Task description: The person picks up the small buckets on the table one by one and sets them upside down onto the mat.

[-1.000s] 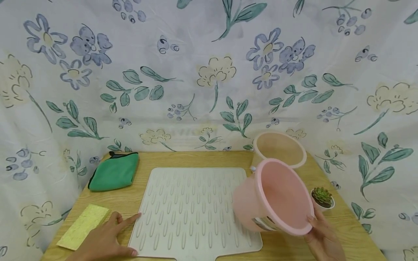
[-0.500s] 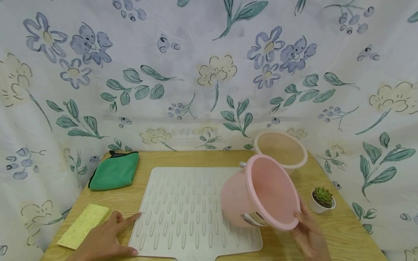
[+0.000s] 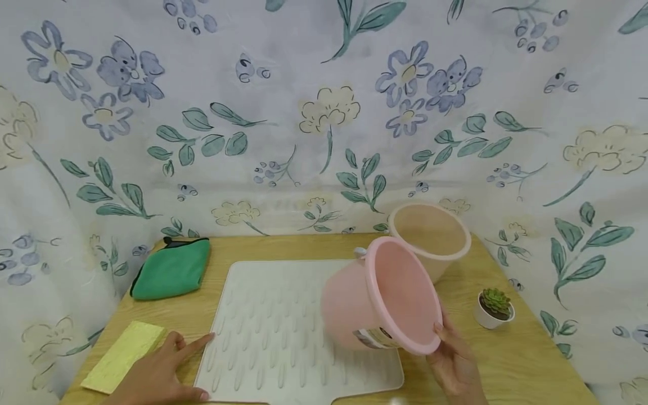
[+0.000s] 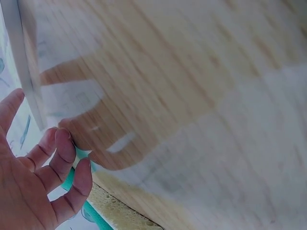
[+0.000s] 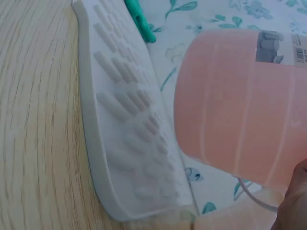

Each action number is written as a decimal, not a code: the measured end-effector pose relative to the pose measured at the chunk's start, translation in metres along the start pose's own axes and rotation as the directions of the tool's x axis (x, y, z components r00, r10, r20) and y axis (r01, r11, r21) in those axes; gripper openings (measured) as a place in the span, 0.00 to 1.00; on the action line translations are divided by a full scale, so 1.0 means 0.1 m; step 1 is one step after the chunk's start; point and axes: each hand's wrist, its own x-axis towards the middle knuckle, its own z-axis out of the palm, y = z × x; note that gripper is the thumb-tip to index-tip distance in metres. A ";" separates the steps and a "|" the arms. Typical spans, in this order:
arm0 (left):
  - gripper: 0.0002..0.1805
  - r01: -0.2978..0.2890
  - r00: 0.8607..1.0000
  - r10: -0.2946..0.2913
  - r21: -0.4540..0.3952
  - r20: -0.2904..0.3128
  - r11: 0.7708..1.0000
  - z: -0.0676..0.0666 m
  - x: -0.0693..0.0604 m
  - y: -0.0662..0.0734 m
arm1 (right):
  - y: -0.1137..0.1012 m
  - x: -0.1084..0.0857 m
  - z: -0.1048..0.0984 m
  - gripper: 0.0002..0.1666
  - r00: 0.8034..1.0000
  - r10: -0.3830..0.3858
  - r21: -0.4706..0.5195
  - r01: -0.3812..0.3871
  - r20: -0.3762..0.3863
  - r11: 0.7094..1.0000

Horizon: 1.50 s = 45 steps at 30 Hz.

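A white ridged draining board (image 3: 263, 343) lies on the wooden table. My left hand (image 3: 157, 374) touches its left edge with index finger and thumb spread apart; the left wrist view shows this hand (image 4: 38, 182) with its other fingers bent and holding nothing. My right hand (image 3: 455, 360) grips the rim of a pink bucket (image 3: 346, 306), tilted with its mouth toward the right and front. In the right wrist view the bucket (image 5: 230, 110) is raised clear of the board (image 5: 127, 124). Only part of the right hand (image 5: 292, 206) shows there, at the edge.
Behind the pink bucket stands a peach-coloured bucket (image 3: 432, 256). A small potted succulent (image 3: 493, 306) is at the right. On the left lie a yellow sponge (image 3: 124, 357) and a green zip pouch (image 3: 172, 270). A floral curtain (image 3: 283, 152) hangs around the table's back and sides.
My right hand has carried the pink bucket leftward over the draining board, away from the succulent. My left hand has stayed at the board's edge. The head view has shifted slightly.
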 end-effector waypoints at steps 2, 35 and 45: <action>0.53 0.039 0.998 -0.039 0.012 0.043 0.999 0.03 -0.06 -0.09 | 0.10 0.05 -0.02 0.37 1.000 0.025 0.003 -0.025 0.011 1.000; 0.30 -0.153 0.964 -0.070 -0.751 -0.256 0.642 -0.17 0.25 1.00 | 0.65 0.30 0.05 0.33 1.000 0.007 0.102 -0.005 -0.013 0.995; 0.32 -0.247 0.969 0.052 -0.963 -0.242 0.109 -0.08 0.49 1.54 | 0.83 0.36 0.09 0.33 0.998 0.044 0.125 -0.048 0.035 0.991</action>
